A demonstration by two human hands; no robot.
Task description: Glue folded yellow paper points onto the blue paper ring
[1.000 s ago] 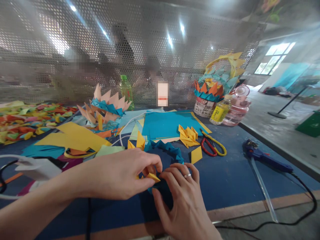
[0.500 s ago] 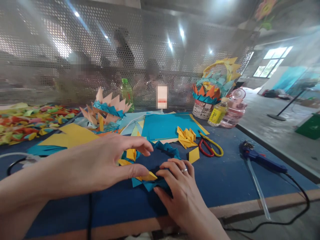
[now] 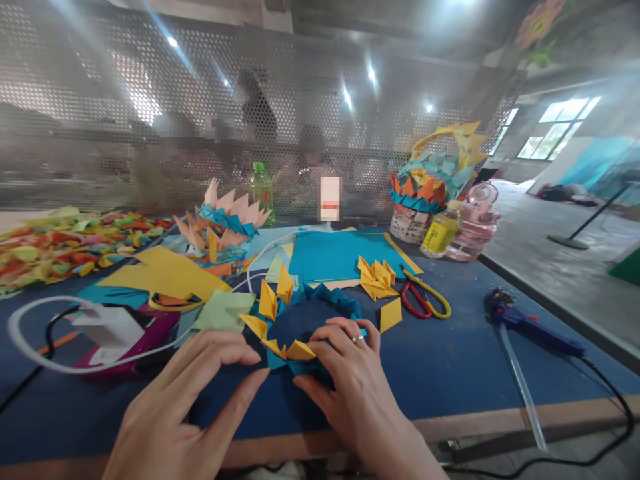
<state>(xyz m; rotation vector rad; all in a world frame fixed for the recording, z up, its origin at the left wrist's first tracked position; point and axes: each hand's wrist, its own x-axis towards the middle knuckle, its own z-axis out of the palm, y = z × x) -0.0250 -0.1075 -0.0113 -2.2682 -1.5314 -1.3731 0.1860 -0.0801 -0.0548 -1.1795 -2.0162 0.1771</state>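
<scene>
A blue folded-paper ring point(image 3: 330, 293) lies on the blue table, with several yellow folded pieces point(image 3: 269, 300) standing along its left and front edge. The fingers of my right hand point(image 3: 350, 373) are wrapped over the ring's front right part, thumb in front. At the ring's front left, my left hand point(image 3: 220, 380) has thumb and forefinger apart, with nothing between them. Right behind the ring sits a cluster of yellow folded pieces point(image 3: 376, 277), with a flat yellow piece point(image 3: 391, 315) nearby.
Scissors point(image 3: 425, 297) and a glue gun point(image 3: 535, 325) lie at the right. Blue sheets point(image 3: 340, 253) are behind the ring. A white plug point(image 3: 107, 330) with cables is at the left. Bottles point(image 3: 440, 233) and a paper basket point(image 3: 410, 223) stand at the back right.
My left hand has drawn back toward the front left, uncovering the ring's left side and the plug. My right hand stays on the ring. The view has shifted slightly.
</scene>
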